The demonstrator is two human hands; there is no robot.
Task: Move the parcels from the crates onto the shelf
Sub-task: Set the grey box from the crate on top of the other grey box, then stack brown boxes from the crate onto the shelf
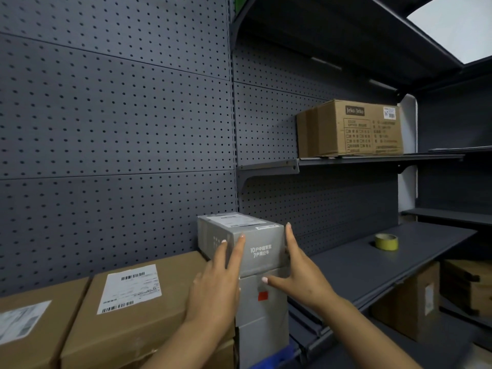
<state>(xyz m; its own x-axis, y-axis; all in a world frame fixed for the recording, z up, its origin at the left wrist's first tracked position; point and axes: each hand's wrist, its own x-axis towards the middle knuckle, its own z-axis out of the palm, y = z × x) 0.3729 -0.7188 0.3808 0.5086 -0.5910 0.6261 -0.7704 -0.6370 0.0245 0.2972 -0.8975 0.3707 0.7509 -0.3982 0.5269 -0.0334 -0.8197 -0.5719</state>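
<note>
A grey parcel [262, 243] with white print and a shipping label on top sits on a stack of two more grey boxes [266, 310]. My left hand [217, 286] lies flat against its left front face, fingers spread. My right hand [300, 275] presses its right side, thumb on the box below. Both hands clasp the top parcel between them. The dark shelf [372, 262] stretches away to the right of the stack.
Two brown cardboard boxes [127, 310] with labels stand to the left of the stack. A roll of yellow tape [386, 241] lies on the shelf. A large brown box [351, 129] is on the upper shelf. More boxes [410, 302] sit below at right.
</note>
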